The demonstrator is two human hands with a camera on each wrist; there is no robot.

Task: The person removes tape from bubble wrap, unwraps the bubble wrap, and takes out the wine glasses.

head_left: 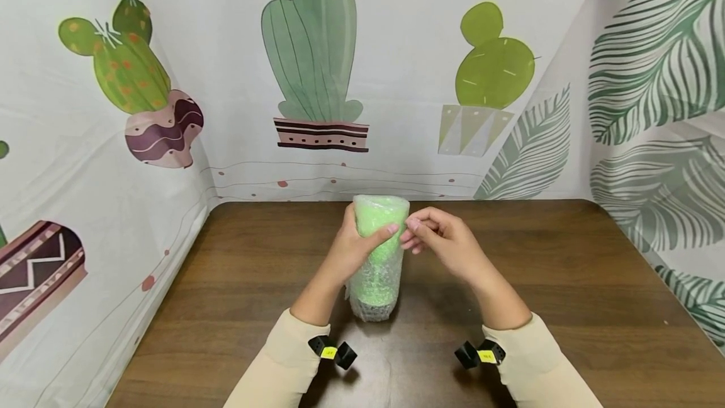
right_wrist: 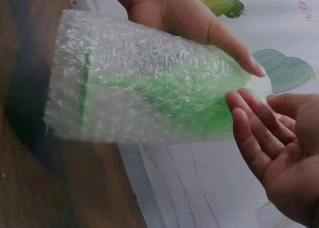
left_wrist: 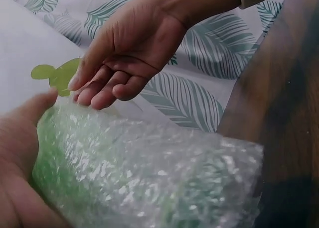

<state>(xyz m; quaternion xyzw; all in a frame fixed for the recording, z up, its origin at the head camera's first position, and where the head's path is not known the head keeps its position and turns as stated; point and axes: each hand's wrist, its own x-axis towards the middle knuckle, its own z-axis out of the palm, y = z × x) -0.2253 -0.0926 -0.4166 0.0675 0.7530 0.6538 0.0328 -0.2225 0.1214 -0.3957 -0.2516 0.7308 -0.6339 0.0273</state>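
A green goblet-shaped thing, its stem and foot showing through the plastic, is wrapped in clear bubble wrap [head_left: 376,282]. My left hand [head_left: 362,241] grips the bundle near its upper end, thumb across the front, above the table. At the upper right edge, my right hand [head_left: 444,238] has thumb and forefinger together, pinching the rim of the wrap. In the right wrist view the bubble wrap [right_wrist: 149,83] lies sideways, and the fingers of my right hand [right_wrist: 279,148] curl beside its end. The far side of the bundle is hidden.
Under the hands is a brown wooden table [head_left: 255,307]. A white cloth [head_left: 408,80] printed with cacti and leaves hangs behind the table and along its sides. Black straps with small cameras [head_left: 334,351] sit on both sleeves.
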